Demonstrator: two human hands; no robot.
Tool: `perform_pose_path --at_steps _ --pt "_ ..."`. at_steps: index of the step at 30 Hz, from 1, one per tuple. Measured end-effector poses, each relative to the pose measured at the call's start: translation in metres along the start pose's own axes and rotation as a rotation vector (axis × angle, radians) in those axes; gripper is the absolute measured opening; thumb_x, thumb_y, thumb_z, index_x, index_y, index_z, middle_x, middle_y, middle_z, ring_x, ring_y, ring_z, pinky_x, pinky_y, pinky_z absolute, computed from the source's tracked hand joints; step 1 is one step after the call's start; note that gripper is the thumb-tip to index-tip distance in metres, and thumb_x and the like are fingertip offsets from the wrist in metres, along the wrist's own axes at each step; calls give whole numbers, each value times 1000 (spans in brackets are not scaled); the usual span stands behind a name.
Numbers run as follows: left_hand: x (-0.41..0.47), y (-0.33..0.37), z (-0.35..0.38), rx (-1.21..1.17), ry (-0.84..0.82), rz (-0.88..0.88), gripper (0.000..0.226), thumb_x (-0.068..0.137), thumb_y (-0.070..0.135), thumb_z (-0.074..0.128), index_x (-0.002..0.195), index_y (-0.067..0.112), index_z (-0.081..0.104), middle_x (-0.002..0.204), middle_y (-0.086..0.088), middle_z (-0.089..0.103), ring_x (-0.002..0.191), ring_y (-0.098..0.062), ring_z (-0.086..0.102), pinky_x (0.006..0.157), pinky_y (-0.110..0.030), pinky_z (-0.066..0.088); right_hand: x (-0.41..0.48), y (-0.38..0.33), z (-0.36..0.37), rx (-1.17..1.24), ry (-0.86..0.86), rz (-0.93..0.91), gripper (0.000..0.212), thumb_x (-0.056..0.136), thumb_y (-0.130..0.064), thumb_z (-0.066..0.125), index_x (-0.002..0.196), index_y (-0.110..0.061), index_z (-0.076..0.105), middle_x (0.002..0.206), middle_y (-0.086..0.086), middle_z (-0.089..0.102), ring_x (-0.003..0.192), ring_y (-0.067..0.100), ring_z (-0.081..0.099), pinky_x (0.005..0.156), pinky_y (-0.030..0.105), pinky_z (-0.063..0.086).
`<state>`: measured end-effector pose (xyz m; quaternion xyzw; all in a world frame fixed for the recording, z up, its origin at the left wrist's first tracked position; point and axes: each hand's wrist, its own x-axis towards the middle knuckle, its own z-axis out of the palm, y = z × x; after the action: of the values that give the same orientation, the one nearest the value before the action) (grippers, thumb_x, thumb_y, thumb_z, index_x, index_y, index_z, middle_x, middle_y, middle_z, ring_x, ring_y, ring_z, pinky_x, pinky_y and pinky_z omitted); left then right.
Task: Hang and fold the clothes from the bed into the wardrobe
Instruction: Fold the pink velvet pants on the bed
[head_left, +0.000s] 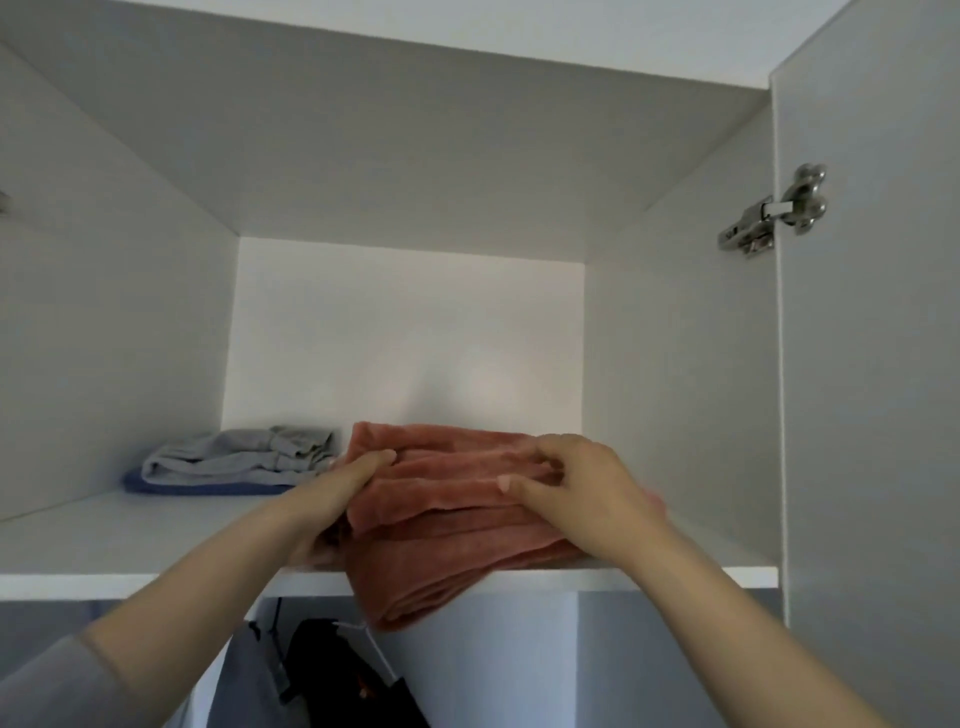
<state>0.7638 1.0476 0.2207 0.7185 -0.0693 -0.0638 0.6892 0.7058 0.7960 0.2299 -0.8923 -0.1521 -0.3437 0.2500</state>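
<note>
A folded salmon-pink cloth (447, 525) lies on the white top shelf (130, 540) of the wardrobe, its front fold hanging over the shelf's front edge. My left hand (337, 493) grips the cloth's left side, thumb on top. My right hand (576, 488) holds its right side, fingers curled over the upper layers. Both forearms reach up from below.
A folded grey garment (239, 457) on a blue one (208, 488) sits at the shelf's back left, close to the pink cloth. Dark clothes (337, 670) hang under the shelf. The open door with a metal hinge (774, 213) stands at right.
</note>
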Motion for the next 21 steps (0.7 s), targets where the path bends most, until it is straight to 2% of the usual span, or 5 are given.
perform_pose_path --at_steps 9,13,16,18,21 --pt "-17 -3 6 101 -199 90 48 90 58 49 112 18 65 98 -14 75 90 -30 73 71 -41 60 -22 -29 10 66 -170 35 67 68 -87 50 95 -28 69 87 -29 64 87 -18 54 70 8 42" --pt "-36 2 13 398 -377 160 67 82 67 51 104 6 66 93 -18 74 65 -22 69 53 -25 54 -27 -2 -14 115 -195 89 78 67 -96 32 118 -46 63 120 -33 59 113 -17 49 100 18 36" --pt "-39 0 14 601 -255 511 34 87 50 62 87 16 65 73 -4 73 54 -13 63 50 -20 48 -31 7 -33 269 -204 109 55 80 -80 41 118 -47 65 124 -28 61 120 -9 52 108 24 37" --pt "-32 -6 3 923 74 931 31 74 55 73 78 27 61 69 14 65 60 -3 59 55 -15 41 -36 5 -38 337 -184 79 54 79 -77 52 120 -45 64 121 -27 63 115 -9 56 107 28 42" --pt "-23 -10 -11 1125 218 1191 66 56 74 70 110 45 47 112 27 49 105 3 50 83 -18 41 -45 -11 -33 229 -218 -76 71 69 -74 66 134 -51 48 135 -33 50 128 -12 42 109 22 37"
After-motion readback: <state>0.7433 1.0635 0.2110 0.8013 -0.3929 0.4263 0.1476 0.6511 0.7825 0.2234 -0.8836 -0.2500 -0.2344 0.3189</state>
